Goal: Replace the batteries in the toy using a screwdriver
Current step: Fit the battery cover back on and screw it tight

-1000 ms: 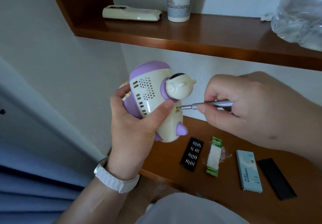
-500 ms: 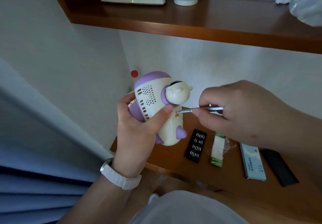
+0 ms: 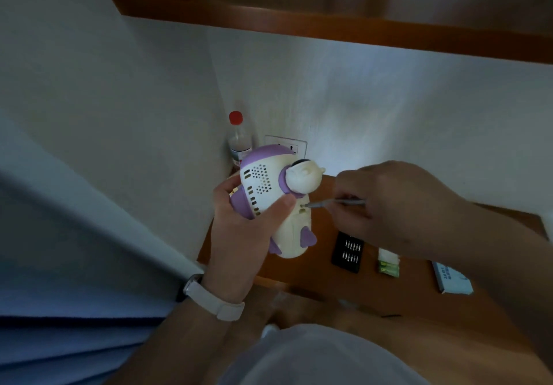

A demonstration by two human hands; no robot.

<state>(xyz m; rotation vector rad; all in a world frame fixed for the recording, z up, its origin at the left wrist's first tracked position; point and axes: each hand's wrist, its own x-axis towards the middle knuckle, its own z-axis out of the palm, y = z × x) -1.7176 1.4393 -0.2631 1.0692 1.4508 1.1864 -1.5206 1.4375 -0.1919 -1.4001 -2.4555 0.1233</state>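
Leaning cream toy (image 3: 261, 181), purple trim

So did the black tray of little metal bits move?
No. The black tray of bits lies at the same spot on the brown wooden desk, just left of the green battery pack; only the camera shifted.

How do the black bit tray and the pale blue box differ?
The flat black tray of screwdriver bits shows rows of metal bits; the pale blue cardboard box bears printed text. The tray lies farther left than the box. Both lie flat on the brown wooden desk.
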